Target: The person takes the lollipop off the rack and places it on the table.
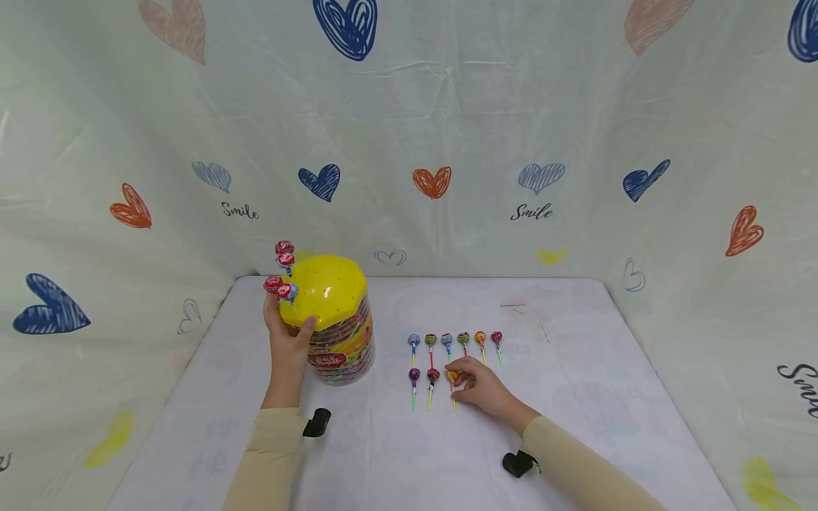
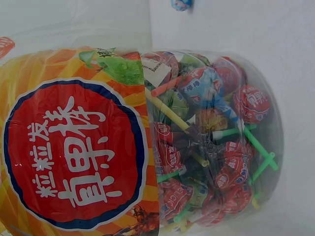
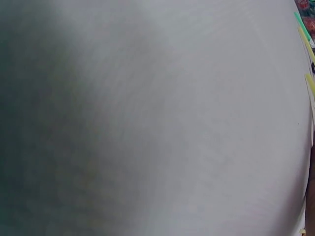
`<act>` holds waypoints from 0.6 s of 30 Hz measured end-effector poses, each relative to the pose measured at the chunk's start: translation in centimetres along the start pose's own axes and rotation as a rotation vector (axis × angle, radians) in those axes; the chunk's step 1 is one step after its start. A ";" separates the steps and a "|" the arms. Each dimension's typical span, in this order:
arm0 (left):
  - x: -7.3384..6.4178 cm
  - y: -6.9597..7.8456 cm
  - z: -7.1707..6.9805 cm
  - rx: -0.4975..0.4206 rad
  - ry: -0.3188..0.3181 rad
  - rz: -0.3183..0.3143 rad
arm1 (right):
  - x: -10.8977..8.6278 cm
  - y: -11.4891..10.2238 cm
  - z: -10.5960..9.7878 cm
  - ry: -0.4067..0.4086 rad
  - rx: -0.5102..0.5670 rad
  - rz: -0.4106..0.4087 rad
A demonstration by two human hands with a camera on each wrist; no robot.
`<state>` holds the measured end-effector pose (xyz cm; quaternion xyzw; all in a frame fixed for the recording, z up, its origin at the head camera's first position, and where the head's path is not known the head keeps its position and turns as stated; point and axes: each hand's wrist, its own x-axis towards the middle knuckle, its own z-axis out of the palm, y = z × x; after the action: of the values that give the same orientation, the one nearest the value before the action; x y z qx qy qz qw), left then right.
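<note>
A big clear jar [image 1: 341, 355] of lollipops with a yellow lid [image 1: 329, 287] stands on the left of the table. My left hand [image 1: 287, 351] holds it at the lid's left edge, thumb on the near rim. Several red and blue wrapped lollipops [image 1: 273, 284] show at that lid's left side. The left wrist view shows the jar's label [image 2: 74, 152] and lollipops [image 2: 211, 123] through the wall. Farther right my right hand [image 1: 482, 387] pinches a yellow-wrapped lollipop [image 1: 454, 403], in line with a purple lollipop [image 1: 414, 375] and a dark red lollipop [image 1: 432, 375].
Behind that line lies a row of several lollipops [image 1: 464, 339], sticks towards me. The white table [image 1: 562, 440] meets a heart-printed curtain [image 1: 486, 241] at its back edge. The right wrist view is mostly pale blurred surface, with stick ends [image 3: 302, 27] at the right edge.
</note>
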<state>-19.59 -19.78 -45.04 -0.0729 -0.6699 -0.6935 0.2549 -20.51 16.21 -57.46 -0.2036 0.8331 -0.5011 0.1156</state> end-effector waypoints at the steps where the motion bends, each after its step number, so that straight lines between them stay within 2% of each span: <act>1: 0.0 0.1 0.0 0.002 -0.001 -0.005 | 0.0 0.0 0.0 -0.001 0.002 0.000; 9: -0.5 2.7 0.8 0.008 0.000 -0.029 | -0.2 -0.1 -0.1 0.003 0.041 0.022; 18: -0.5 2.7 0.8 0.011 -0.004 -0.043 | -0.1 0.0 -0.6 0.001 0.004 0.014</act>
<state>-18.13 -18.81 -42.79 -0.0585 -0.6755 -0.6950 0.2391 -20.68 16.77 -57.21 -0.1972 0.8335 -0.5022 0.1193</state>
